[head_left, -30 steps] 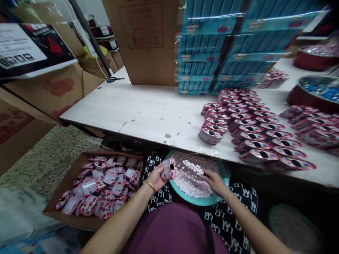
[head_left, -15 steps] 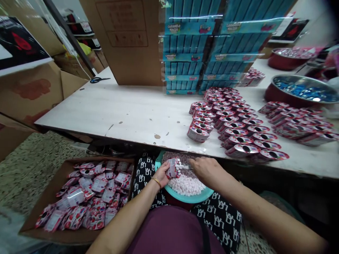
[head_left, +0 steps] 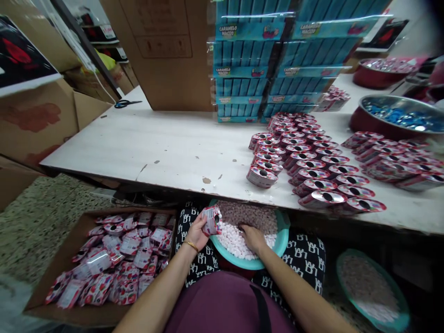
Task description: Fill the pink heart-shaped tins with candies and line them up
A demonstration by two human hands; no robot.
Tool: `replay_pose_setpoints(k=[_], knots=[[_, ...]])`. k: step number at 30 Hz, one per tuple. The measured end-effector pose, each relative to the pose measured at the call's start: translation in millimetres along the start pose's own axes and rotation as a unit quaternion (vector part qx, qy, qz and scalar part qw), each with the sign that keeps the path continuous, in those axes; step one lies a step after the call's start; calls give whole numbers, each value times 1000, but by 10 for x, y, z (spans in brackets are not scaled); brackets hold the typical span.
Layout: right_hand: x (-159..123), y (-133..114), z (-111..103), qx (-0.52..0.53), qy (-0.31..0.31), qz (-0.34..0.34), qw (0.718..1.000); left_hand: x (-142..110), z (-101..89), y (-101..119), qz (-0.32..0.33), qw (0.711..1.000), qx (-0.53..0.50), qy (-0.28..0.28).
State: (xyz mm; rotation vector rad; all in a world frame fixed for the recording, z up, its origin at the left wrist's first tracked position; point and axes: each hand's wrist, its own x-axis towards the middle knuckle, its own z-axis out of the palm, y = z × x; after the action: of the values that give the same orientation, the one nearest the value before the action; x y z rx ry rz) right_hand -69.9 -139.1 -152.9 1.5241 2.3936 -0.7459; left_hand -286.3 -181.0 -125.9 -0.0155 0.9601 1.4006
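My left hand, with a gold bracelet at the wrist, is closed around a small printed packet in pink, white and red. The packet is tilted over the left rim of a turquoise basin, its dark round hole facing right, with white pieces at its edge. My right hand reaches into the small white candies in the basin. Its fingers curl down among them, the fingertips partly hidden. The basin rests on my lap, against the table's front edge.
A cardboard box of filled packets stands at left. On the white table are rows of upright packets, scissors, stacked blue boxes and a bowl of blue-wrapped pieces. Another turquoise basin sits low at right.
My right hand has moved away from the packet's mouth and down into the candies. My left hand has shifted slightly left with the packet, now turned more upright.
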Motion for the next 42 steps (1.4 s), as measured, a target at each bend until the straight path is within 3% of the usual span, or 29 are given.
replay_pose_setpoints(k=[2,5,9,12,16,19,23,28,32,35,39,42], knots=[[75,-74,102,45,6,-9,999,-16,-52,19,-7,1000,-9,8],[30,2,-1,101,9,-31,994,-18,-109,40,-4,1000,-20,14],[-211,175,-447,155,23,-73,985,3,-54,4,-10,1000,-17,2],[-389,134,-875,161,35,-107,980,24,73,-97,-24,999,-24,-12],[-530,-128,-1328,12,26,-111,993,53,212,-251,-41,998,-45,-23],[-590,-360,-1493,-131,33,-99,986,79,232,-325,-53,997,-41,-41],[-648,-576,-1561,-224,55,-116,966,115,197,-361,-51,997,-34,-49],[-680,-639,-1602,-239,77,-129,959,117,194,-344,-67,995,-41,-63],[-709,-530,-1639,-231,78,-116,963,116,202,-306,-62,997,-37,-40],[-740,-372,-1627,-200,79,-85,973,134,182,-257,-10,999,-1,-31],[-759,-192,-1518,-142,81,-38,986,148,149,-183,57,997,38,-28],[-719,-146,-1402,-69,89,-12,994,129,154,-162,49,998,11,-38]])
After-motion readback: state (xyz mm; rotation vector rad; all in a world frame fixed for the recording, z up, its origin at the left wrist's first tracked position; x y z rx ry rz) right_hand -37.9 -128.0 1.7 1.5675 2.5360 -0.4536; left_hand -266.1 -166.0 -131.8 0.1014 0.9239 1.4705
